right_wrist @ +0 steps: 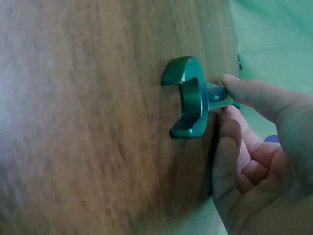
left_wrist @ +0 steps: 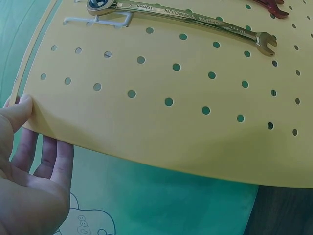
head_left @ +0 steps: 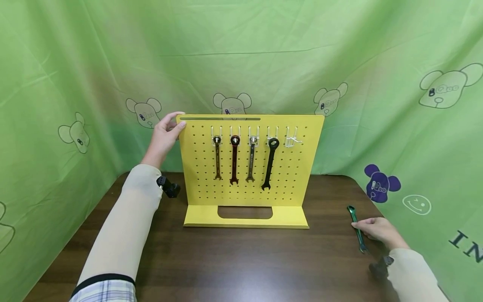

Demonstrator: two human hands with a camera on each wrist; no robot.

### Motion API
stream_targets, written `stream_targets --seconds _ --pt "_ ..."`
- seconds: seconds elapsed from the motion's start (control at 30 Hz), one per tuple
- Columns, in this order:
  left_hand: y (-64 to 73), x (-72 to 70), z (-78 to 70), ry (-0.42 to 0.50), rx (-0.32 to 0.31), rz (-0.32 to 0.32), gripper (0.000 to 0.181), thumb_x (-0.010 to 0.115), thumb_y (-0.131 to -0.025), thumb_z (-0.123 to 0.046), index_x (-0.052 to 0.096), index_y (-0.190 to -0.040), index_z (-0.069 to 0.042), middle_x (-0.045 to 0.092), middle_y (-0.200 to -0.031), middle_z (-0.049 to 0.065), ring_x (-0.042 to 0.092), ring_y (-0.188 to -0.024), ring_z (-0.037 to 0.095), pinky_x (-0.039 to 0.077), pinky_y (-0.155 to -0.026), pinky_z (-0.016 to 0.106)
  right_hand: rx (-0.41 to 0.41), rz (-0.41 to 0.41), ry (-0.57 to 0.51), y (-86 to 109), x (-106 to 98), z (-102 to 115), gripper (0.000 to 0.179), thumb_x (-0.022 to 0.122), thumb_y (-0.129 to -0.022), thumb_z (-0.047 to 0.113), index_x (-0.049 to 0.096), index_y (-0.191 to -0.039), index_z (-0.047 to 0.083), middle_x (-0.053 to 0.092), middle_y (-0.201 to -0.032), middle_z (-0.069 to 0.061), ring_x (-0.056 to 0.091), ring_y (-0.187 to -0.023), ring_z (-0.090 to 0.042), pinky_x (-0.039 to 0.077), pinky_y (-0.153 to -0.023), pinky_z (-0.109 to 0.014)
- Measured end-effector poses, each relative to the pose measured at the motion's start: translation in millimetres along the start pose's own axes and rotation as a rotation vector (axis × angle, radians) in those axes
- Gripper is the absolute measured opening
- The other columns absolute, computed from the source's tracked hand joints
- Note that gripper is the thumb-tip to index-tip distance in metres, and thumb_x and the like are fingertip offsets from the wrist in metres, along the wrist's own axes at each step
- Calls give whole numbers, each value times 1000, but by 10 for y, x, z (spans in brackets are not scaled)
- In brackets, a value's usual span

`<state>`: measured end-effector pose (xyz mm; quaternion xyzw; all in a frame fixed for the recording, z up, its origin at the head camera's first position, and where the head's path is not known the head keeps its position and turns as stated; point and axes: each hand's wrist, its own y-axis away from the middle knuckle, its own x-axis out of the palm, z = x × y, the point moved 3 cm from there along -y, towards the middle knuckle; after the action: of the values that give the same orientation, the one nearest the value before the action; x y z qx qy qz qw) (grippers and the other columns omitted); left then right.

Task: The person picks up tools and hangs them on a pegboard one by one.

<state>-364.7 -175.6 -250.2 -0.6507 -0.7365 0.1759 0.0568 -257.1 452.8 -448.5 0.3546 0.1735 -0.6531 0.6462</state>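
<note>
A yellow pegboard (head_left: 314,134) stands upright on its base. My left hand (head_left: 164,135) grips its upper left corner, thumb on the front face and fingers behind, as the left wrist view also shows. Far to the right, my right hand (head_left: 379,230) pinches a green wrench (head_left: 360,240) by its middle between thumb and fingers. The green wrench's open end (right_wrist: 194,105) points at the camera in the right wrist view, close over the wooden table. Its ring end points away toward the back.
On the board's white hooks hang a brassy wrench (head_left: 217,161), a dark red wrench (head_left: 234,161), a silver wrench (head_left: 251,161) and a black wrench (head_left: 269,163). The rightmost hook (head_left: 289,141) holds no wrench. Green printed cloth (head_left: 264,75) surrounds the brown table (head_left: 241,260).
</note>
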Motion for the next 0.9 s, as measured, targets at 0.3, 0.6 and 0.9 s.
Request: stream_targets --seconds 0.3,0.6,0.9 --pt "6 -1 11 -10 -16 3 42 62 -101 -25 56 -142 -19 61 -124 11 61 -99 15 52 -87 30 19 2 32 29 6 26 41 68 -94 32 53 -57 20 43 -55 11 44 -58 -8 37 -56 -25" --pt "-6 -2 23 -4 -8 -3 41 62 -101 -25 56 -141 -18 61 -123 11 61 -97 15 53 -84 28 37 -13 30 7 2 3 33 69 -93 33 65 -66 14 44 -55 9 44 -59 -9 38 -56 -25" --pt "-7 -4 29 -1 -9 6 41 62 -101 -25 56 -141 -18 60 -126 13 61 -100 16 52 -91 33 1 27 -40 41 -5 89 32 64 -95 24 74 -90 -6 46 -60 10 49 -64 -10 46 -60 -25"
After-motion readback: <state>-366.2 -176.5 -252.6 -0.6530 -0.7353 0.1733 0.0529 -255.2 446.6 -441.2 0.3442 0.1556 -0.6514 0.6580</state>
